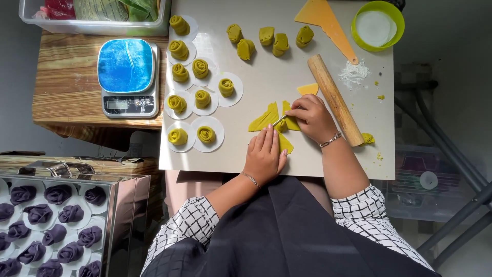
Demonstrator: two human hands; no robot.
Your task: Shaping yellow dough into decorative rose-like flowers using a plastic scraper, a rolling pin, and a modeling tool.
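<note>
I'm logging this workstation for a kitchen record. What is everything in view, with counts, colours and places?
Rolled dough flowers: nine, green, on white paper rounds, board's left part.
Dough lumps: five, green, board top.
Flattened dough sheet: green, partly cut, under the hands.
Rolling pin: one, wooden, right of the hands.
Scraper: one, yellow, board top.
Bowl: one, green, top right corner.
Kitchen scale: one, blue-topped, wooden table.
Purple dough flowers: many, metal tray, lower left.
Left hand: flat on the sheet.
Right hand: holds a thin metal tool.
</note>
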